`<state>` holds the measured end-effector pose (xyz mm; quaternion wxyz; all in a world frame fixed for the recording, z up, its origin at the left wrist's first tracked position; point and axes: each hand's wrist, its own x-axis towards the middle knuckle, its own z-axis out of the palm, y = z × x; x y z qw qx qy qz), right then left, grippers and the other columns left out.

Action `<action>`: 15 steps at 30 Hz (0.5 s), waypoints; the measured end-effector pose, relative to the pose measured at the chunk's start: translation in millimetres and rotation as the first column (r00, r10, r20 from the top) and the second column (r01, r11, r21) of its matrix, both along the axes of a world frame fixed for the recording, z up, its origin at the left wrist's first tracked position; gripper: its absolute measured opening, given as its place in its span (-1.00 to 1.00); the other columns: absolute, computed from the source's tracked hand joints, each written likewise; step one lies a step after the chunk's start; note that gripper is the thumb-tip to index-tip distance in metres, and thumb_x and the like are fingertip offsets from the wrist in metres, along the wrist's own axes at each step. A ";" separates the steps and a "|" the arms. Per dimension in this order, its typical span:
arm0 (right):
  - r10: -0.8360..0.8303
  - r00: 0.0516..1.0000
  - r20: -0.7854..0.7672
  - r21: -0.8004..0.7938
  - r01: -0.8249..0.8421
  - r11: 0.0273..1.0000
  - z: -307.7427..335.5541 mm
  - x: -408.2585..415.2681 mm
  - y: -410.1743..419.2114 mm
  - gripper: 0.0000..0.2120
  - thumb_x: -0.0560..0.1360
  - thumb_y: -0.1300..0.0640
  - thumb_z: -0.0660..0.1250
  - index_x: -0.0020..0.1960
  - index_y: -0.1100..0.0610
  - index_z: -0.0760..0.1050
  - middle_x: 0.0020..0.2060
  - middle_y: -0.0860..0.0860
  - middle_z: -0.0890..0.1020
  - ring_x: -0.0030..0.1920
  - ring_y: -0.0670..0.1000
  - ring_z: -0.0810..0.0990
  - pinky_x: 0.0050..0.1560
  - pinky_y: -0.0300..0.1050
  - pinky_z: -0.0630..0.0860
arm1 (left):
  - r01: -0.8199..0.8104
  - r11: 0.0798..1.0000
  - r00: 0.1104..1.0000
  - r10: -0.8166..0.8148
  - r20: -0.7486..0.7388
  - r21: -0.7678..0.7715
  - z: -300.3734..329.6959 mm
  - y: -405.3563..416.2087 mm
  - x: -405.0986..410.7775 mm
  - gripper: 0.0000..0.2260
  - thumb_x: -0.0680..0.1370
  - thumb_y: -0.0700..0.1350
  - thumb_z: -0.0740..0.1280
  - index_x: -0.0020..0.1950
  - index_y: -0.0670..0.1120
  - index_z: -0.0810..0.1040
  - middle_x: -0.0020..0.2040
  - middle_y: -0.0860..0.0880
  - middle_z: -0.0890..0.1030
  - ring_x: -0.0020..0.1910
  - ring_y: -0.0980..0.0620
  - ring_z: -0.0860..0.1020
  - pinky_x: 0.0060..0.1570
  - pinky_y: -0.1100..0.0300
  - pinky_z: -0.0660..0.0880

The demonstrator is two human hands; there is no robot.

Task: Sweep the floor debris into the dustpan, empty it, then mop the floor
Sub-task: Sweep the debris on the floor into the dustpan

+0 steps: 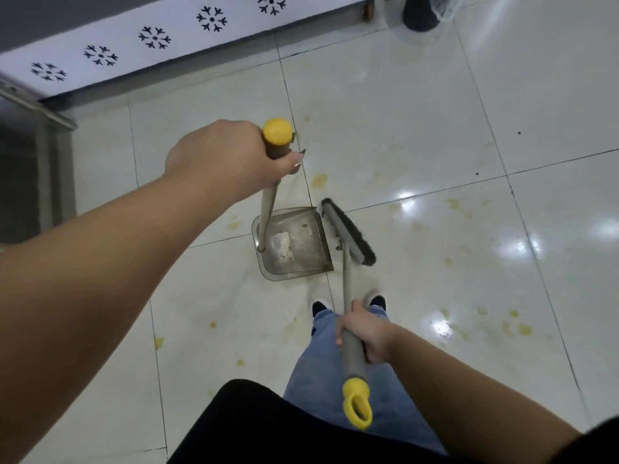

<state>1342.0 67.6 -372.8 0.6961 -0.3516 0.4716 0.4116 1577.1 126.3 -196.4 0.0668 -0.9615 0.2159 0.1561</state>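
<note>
My left hand [231,155] grips the top of the dustpan handle [269,209], just below its yellow cap. The translucent grey dustpan [301,259] rests on the pale tiled floor, its open lip facing right, with a white scrap and fine dirt [284,247] inside. My right hand [365,331] grips the grey broom handle [348,283] above its yellow loop end. The broom head [348,234], with dark bristles, stands on the floor right beside the dustpan's lip.
Yellowish stains [320,180] dot the glossy white tiles [435,128] around the dustpan and to the right. A white panel with black floral marks [154,38] runs along the back left. A dark round base [420,15] stands at the top right. My feet [318,308] are just below the dustpan.
</note>
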 end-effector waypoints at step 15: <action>-0.154 0.988 -0.016 0.024 0.154 0.988 91.3 -28.0 -124.6 -0.61 0.41 0.40 0.14 0.17 0.10 0.34 -0.62 0.11 0.43 -0.72 -0.01 0.43 -0.70 -0.27 0.44 | -0.037 0.999 0.999 0.037 -0.037 -0.016 1.5 69.1 17.4 -0.46 0.37 0.46 0.14 -0.35 -0.03 0.41 -0.39 -0.04 0.44 -0.43 0.03 0.38 -0.46 0.24 0.21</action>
